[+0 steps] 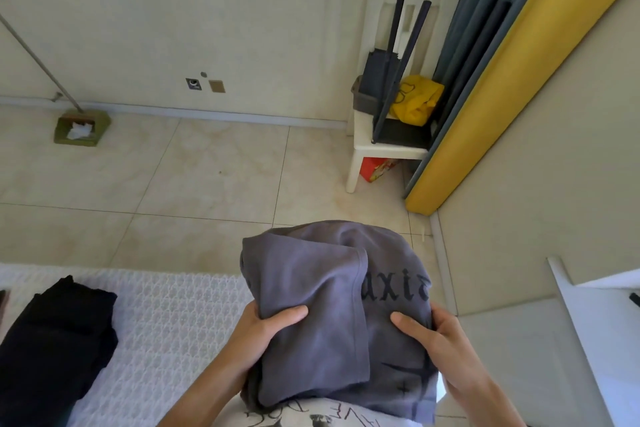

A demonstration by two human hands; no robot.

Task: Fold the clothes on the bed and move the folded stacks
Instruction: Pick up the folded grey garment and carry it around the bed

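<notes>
Both hands, left hand [263, 326] and right hand [438, 336], grip folded grey garment [332, 315] between them.

1. Grey shirt [332, 305]: folded into a thick bundle with black gothic lettering on top, held up between left hand [263, 326] and right hand [436, 336], thumbs pressed on its upper face.
2. Black clothes [55, 340]: folded pile, lying on the bed [173, 315] at the left, well apart from the shirt.
</notes>
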